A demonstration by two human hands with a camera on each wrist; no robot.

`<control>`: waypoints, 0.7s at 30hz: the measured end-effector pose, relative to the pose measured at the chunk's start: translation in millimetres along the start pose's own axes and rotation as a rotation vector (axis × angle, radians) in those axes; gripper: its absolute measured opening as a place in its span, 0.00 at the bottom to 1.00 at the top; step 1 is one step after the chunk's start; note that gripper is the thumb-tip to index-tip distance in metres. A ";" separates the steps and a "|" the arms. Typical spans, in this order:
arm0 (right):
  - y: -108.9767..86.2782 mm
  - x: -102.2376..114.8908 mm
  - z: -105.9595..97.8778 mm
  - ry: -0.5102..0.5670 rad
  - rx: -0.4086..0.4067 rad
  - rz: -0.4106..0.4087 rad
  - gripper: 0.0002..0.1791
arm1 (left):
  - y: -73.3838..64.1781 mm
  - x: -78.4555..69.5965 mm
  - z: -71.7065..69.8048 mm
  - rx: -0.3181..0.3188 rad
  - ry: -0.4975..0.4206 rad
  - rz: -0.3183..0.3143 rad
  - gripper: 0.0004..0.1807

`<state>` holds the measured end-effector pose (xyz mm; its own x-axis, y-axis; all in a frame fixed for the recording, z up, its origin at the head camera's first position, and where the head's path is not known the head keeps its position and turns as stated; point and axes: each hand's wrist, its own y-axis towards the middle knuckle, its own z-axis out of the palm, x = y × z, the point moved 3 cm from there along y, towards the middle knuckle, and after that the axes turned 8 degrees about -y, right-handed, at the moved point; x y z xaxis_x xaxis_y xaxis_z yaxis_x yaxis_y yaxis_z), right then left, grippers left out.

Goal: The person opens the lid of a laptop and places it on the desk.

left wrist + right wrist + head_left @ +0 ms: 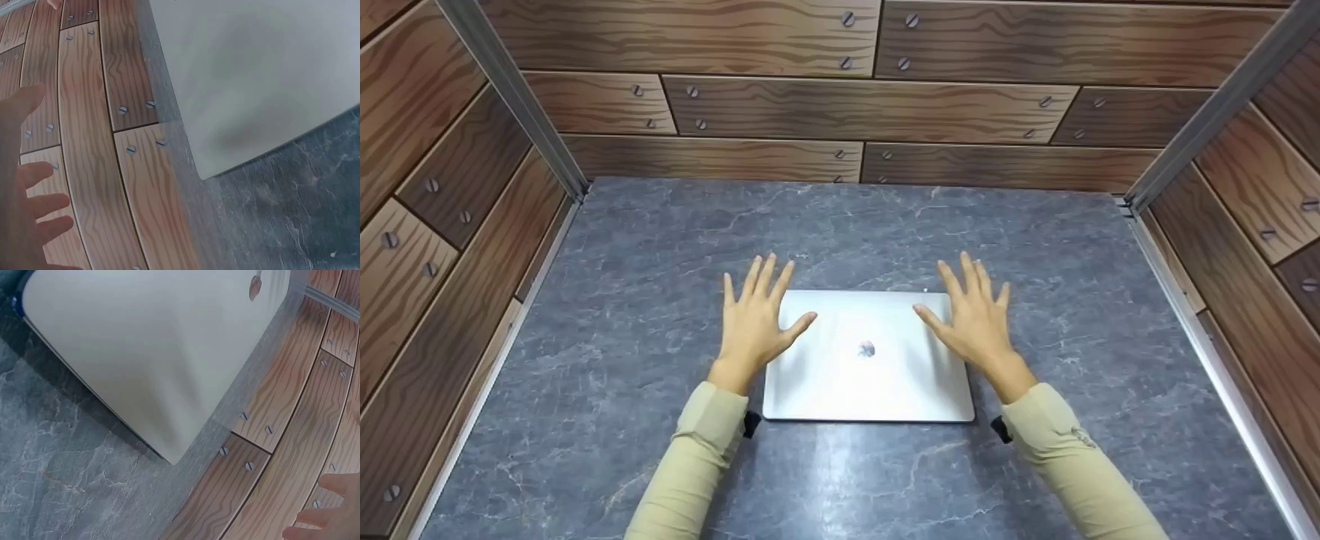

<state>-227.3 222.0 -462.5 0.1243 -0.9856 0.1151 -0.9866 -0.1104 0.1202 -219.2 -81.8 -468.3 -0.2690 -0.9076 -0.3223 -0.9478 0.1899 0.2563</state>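
Note:
A closed silver laptop (870, 382) with a shiny logo on its lid lies flat in the middle of the table. My left hand (754, 322) is over its left edge, fingers spread and straight. Over the right edge is my right hand (975, 322), likewise with spread fingers and the thumb pointing inward. Both seem to hover, since soft shadows fall on the lid; neither holds anything. In the left wrist view the laptop lid (253, 73) shows one corner, with part of the left hand (34, 197) at the side. The right wrist view shows the lid (140, 354) and some right fingers (320, 517).
The table (637, 300) has a dark grey marble-look top. Wood-plank-patterned walls (780, 105) stand at the back and on both sides. Metal posts (521, 97) rise at the back corners, and pale metal rails (1207, 360) run along the table's sides.

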 end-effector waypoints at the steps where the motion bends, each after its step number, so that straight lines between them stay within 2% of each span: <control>1: -1.2 0.7 0.4 -0.002 -0.004 -0.006 0.44 | -1.3 -0.6 -0.6 -0.013 0.003 0.015 0.44; 6: -8.1 6.3 4.0 -0.007 -0.019 -0.048 0.41 | -7.8 -2.7 -1.7 -0.056 0.019 0.069 0.41; 13: -21.0 17.0 12.4 0.000 0.000 -0.117 0.39 | -18.0 -1.9 2.5 0.001 0.028 0.066 0.39; 21: -34.8 25.6 24.1 0.041 0.018 -0.181 0.37 | -30.1 2.0 9.6 0.019 -0.039 0.065 0.35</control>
<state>-192.3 197.5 -487.4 0.3037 -0.9434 0.1331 -0.9494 -0.2879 0.1252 -192.9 -85.7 -485.4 -0.3366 -0.8778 -0.3408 -0.9309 0.2556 0.2611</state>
